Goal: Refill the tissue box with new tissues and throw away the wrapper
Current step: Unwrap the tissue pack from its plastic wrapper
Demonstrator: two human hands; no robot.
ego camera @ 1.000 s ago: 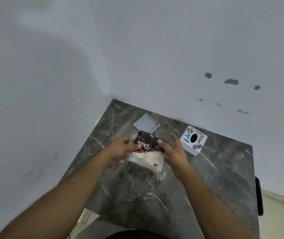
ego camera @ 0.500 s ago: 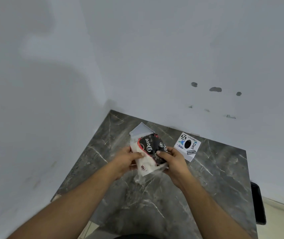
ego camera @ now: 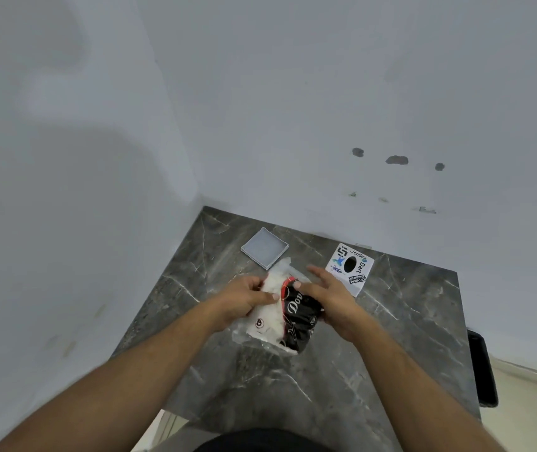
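Both hands hold a pack of white tissues in a clear wrapper with a black printed panel above the dark marble table. My left hand pinches the white left side of the pack. My right hand grips the black side, thumb on top and fingers spread. The white tissue box, cube-shaped with stickers and a black oval opening, stands just behind my right hand. Its flat white lid lies upside down further left near the wall.
White walls meet in a corner at the table's far left. A black object hangs beside the table's right edge. Pale floor shows to the right.
The pack has turned in my hands: the black panel now faces right and down, and the white tissues show on the left. The lid, earlier partly hidden by the pack, is in full view.
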